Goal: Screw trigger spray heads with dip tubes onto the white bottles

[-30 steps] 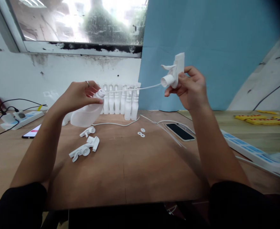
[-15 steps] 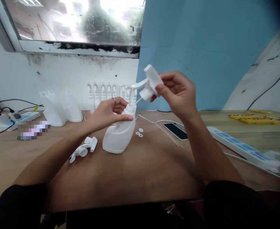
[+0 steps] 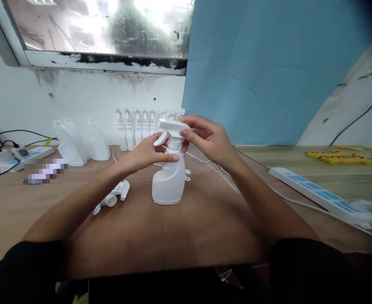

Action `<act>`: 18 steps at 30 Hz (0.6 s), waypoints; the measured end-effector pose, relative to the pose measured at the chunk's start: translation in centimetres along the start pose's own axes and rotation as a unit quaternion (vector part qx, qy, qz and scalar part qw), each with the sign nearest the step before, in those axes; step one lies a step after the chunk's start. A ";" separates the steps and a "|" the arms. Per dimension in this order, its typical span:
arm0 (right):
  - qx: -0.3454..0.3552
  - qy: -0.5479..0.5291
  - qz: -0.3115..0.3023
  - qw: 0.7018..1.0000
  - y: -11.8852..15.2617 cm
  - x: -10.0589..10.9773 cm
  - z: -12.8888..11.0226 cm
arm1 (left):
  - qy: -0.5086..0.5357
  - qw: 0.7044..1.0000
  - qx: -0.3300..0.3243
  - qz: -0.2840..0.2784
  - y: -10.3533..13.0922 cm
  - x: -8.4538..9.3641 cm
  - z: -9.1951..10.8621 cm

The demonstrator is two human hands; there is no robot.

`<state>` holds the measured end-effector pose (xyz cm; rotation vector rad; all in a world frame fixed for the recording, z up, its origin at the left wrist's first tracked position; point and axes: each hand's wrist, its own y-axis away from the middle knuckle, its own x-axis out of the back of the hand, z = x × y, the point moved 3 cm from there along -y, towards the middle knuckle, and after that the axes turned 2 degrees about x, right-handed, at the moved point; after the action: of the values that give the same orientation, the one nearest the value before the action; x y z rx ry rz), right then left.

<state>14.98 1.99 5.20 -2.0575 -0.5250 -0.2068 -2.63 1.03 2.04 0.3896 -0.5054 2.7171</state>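
A white plastic spray bottle point(image 3: 168, 183) stands upright on the brown table in front of me. My left hand point(image 3: 152, 153) grips it round the neck, thumb across the front. On the bottle's mouth sits a white trigger sprayer head point(image 3: 172, 126), its nozzle and lever pointing left. My right hand point(image 3: 205, 136) holds that head from the right, fingers behind and thumb in front. The dip tube is out of sight. Loose white trigger sprayer heads point(image 3: 112, 198) lie left of the bottle. Small white washers point(image 3: 187, 175) show partly behind its right side.
White bottles point(image 3: 72, 143) stand at the back left, and several more sprayer parts point(image 3: 138, 126) line the wall. Thin white tubes point(image 3: 225, 177) lie behind my right wrist. Power strips point(image 3: 319, 194) sit right and left. Yellow packets point(image 3: 341, 158) lie at the far right.
My right hand has brought the sprayer head down and left onto the bottle's mouth, and the tube has gone from sight. The bottle has gone from tilted to upright, shifting slightly right.
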 end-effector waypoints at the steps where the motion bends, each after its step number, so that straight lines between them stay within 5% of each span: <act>1: -0.003 -0.003 0.000 1.000 0.0 -0.2 0.3 | -0.006 1.000 0.004 0.006 -0.1 0.2 -0.1; 4: -0.003 -0.003 0.001 1.000 0.1 -0.7 1.1 | -0.032 0.999 -0.030 0.029 -0.2 0.9 0.2; 10: 0.005 -0.018 0.000 1.000 0.1 -1.2 1.5 | -0.074 0.965 -0.216 0.131 1.3 2.4 2.8; 18: -0.067 -0.177 0.034 0.981 0.6 -3.2 4.0 | -0.060 0.959 -0.235 0.149 1.3 2.4 2.7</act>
<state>12.15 4.26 1.54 -2.2526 -0.6707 0.1741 -4.73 -0.48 4.90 0.3728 -1.3036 2.7308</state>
